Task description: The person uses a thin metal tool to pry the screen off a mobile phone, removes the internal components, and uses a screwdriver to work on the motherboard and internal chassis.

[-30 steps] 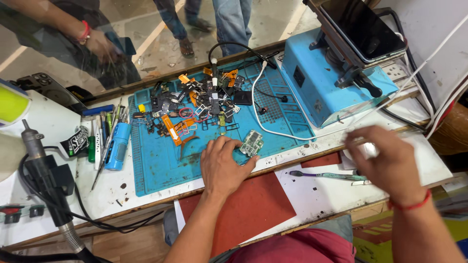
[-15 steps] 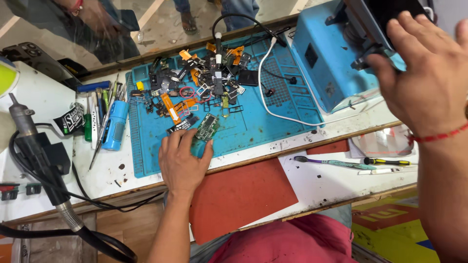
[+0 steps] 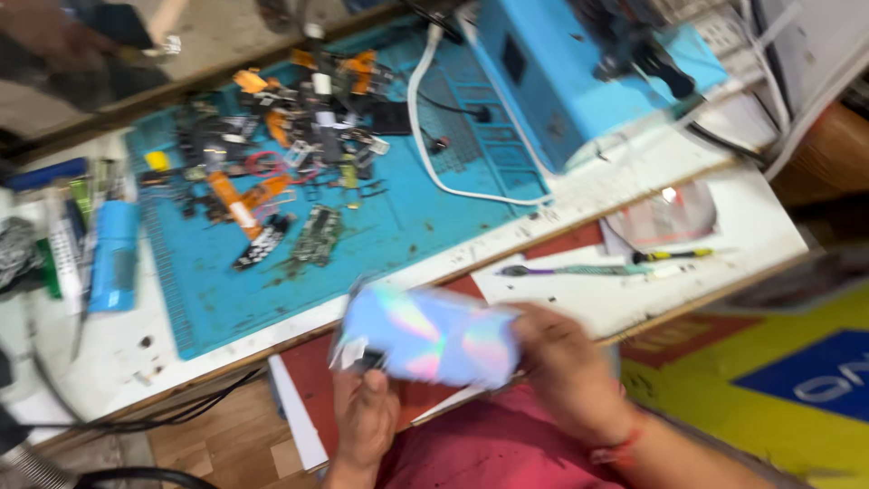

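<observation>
Changed since half a second ago: left hand [image 3: 364, 418] off the blue mat, right hand [image 3: 563, 369] down from beside the blue box; both now low at the worktop's near edge, sharing a phone [image 3: 425, 336] not seen earlier. View shifted and blurred by motion.

Left hand closed on the phone's left end from below, thumb up over the edge. Right hand closed on the right end, red thread at the wrist. Phone held flat above the lap, over the red pad [image 3: 317, 380], in front of the worktop [image 3: 118, 349]. Phone: thin rounded slab, glossy iridescent back, pale blue with pink and yellow sheen.

Mat [image 3: 407, 217]: blue rubber, ribbed and gridded, lying on the white scuffed worktop. Small green circuit board [image 3: 317, 234] near the mat's middle, dark flex strip just beside it. Heap of parts [image 3: 290, 118] at the far end: orange flex ribbons, black and metal bits, too blurred to sort.

Box [image 3: 579, 81]: light blue metal housing, black fittings on top, white cable [image 3: 425, 154] looping from it across the mat.

Right of the mat: clear plastic pouch [image 3: 665, 217] with reddish tint, yellow-and-black screwdriver [image 3: 674, 255], purple-tipped tool [image 3: 570, 270] on white sheet.

Left edge: blue tube [image 3: 113, 258], upright tools, blurred.

Lower right: yellow carton [image 3: 724, 398], blue panel with white lettering, orange-red stripe.
</observation>
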